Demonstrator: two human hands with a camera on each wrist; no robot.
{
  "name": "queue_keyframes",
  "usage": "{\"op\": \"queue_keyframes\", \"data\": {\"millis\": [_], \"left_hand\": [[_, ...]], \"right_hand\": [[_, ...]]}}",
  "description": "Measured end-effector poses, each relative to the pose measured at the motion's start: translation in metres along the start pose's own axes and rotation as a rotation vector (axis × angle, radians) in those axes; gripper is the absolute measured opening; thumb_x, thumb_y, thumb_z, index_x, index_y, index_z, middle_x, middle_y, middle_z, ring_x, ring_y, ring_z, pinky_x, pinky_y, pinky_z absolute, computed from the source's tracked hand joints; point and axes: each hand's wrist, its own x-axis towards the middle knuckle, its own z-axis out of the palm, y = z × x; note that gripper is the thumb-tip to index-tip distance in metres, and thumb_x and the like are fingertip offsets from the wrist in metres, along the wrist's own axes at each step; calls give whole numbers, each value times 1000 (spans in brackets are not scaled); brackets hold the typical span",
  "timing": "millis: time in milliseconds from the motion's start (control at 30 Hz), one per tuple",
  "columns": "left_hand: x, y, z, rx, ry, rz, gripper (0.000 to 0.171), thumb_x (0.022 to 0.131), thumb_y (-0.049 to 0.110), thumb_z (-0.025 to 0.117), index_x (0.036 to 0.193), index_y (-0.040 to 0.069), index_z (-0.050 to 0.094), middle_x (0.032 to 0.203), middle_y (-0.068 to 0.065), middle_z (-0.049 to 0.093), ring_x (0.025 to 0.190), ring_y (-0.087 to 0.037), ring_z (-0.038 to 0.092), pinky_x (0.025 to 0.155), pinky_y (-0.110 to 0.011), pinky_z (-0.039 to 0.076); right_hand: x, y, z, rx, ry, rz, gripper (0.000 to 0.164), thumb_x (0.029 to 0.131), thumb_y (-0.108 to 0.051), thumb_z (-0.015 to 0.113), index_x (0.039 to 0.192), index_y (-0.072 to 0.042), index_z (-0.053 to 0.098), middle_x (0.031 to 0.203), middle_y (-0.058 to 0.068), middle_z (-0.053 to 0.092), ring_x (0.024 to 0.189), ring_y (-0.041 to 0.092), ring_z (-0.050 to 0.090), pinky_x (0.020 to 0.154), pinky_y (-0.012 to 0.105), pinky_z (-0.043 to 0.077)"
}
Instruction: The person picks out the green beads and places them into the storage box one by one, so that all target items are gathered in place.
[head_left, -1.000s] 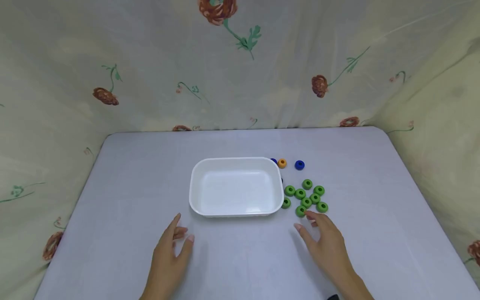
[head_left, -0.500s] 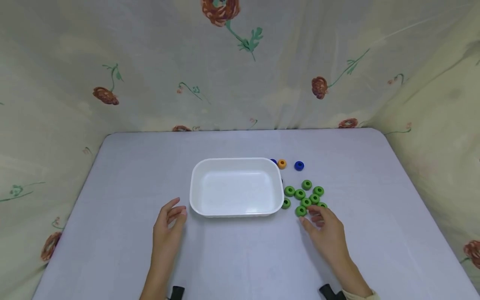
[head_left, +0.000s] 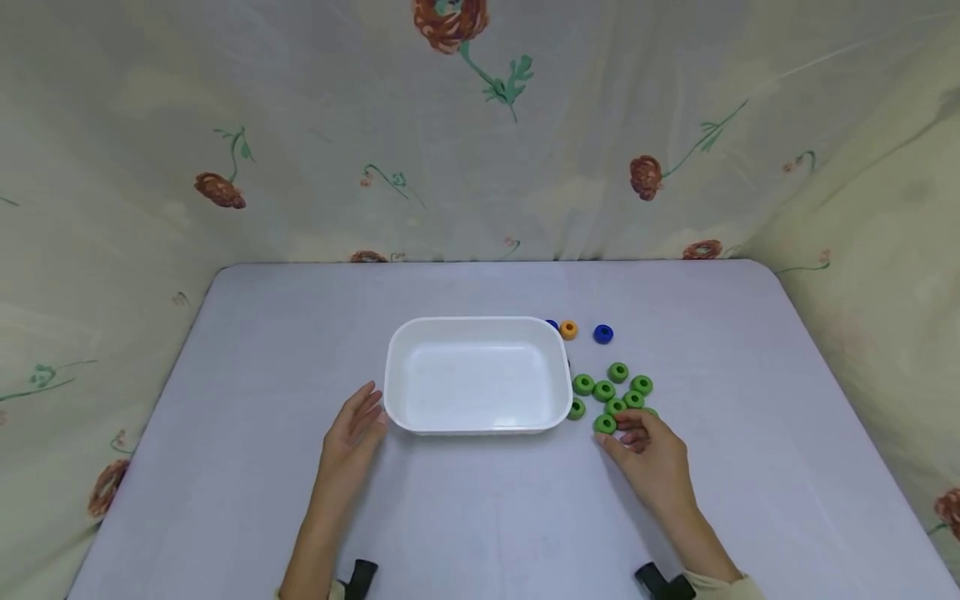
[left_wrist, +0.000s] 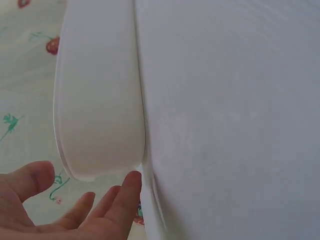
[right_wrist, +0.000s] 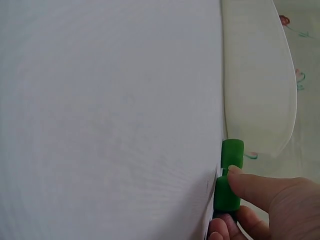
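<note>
A white rectangular tray [head_left: 478, 375] sits mid-table. At its left end is my left hand [head_left: 351, 433], fingers extended and fingertips right at the tray's side. The left wrist view shows that hand's fingers [left_wrist: 131, 187] spread just off the tray's rounded end [left_wrist: 100, 125]. To the right of the tray, my right hand [head_left: 656, 462] pinches the nearest green bead [head_left: 604, 424] between thumb and fingers. In the right wrist view the thumb lies against this bead, while another green bead [right_wrist: 233, 150] stands beyond it. Several more green beads [head_left: 603, 391] lie around it, one partly covered by the hand.
Behind the green beads lie a yellow-orange bead [head_left: 568, 330] and a blue bead [head_left: 603, 334]. Another blue bead [head_left: 552, 323] is half hidden by the tray's corner. A flowered cloth [head_left: 300, 167] hangs behind the table [head_left: 262, 375] and at its sides.
My left hand has moved forward and inward to the tray's left end. My right thumb and fingers have drawn together on the nearest green bead. Tray and beads stay in place.
</note>
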Motion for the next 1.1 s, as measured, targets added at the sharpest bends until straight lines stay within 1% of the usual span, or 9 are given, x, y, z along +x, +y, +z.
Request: {"op": "queue_keyframes", "data": {"millis": [67, 167, 233, 267, 400, 533, 800, 967, 1100], "left_hand": [[1, -1, 1, -35, -24, -21, 55, 103, 24, 57, 154, 19, 37, 159, -6, 43, 148, -24, 40, 116, -34, 44], [3, -2, 3, -102, -51, -49, 54, 104, 20, 55, 155, 19, 36, 161, -6, 40, 148, -22, 40, 104, -16, 49], [4, -2, 5, -126, -60, -53, 54, 104, 17, 55, 155, 19, 37, 161, -6, 39, 147, -22, 40, 97, -9, 49], [5, -3, 6, -140, -64, -51, 55, 104, 15, 55, 155, 18, 36, 161, -7, 39, 147, -22, 40, 96, -8, 49], [8, -4, 10, -168, -70, -53, 57, 103, 11, 55, 156, 15, 34, 162, -10, 36, 147, -24, 41, 97, -9, 50], [10, -5, 12, -168, -64, -60, 60, 103, 10, 55, 157, 12, 30, 163, -11, 34, 148, -25, 40, 98, -10, 50], [12, -5, 13, -162, -87, -21, 63, 101, 6, 56, 157, 8, 28, 163, -14, 32, 150, -28, 35, 102, -9, 46], [13, -3, 15, -141, -99, -11, 63, 101, 8, 57, 157, 8, 29, 163, -14, 32, 151, -28, 34, 106, -11, 44], [13, -2, 16, -135, -103, -10, 63, 101, 7, 57, 157, 8, 29, 163, -13, 33, 151, -27, 35, 106, -11, 44]], "right_hand": [[0, 0, 0, -2, -2, 5, 36, 82, -13, 84, 113, -4, 68, 100, 12, 74, 85, 18, 64, 68, 14, 52], [1, 0, 2, -7, -2, 4, 37, 81, -15, 84, 112, -5, 68, 101, 11, 73, 86, 18, 64, 69, 14, 52], [1, 0, 2, -10, 2, 0, 37, 81, -15, 85, 112, -5, 68, 100, 11, 73, 86, 18, 63, 68, 14, 52], [1, 1, 3, -11, 4, -2, 36, 80, -15, 85, 111, -5, 69, 100, 11, 73, 85, 18, 63, 68, 15, 51], [1, 1, 4, -12, 13, -12, 35, 80, -15, 86, 109, -5, 69, 98, 10, 73, 84, 17, 63, 68, 15, 51], [0, 1, 5, -15, 12, -9, 34, 79, -15, 86, 108, -6, 69, 97, 10, 74, 83, 16, 62, 67, 15, 50], [1, 1, 5, -11, 9, 37, 34, 79, -19, 86, 107, -7, 70, 96, 8, 74, 79, 10, 60, 65, 14, 48], [1, 0, 4, -19, 7, 44, 34, 80, -20, 85, 107, -7, 69, 97, 9, 73, 83, 14, 60, 67, 15, 46], [1, -2, 4, -18, 13, 32, 34, 80, -18, 85, 108, -6, 68, 97, 10, 72, 87, 17, 62, 68, 15, 46]]}}
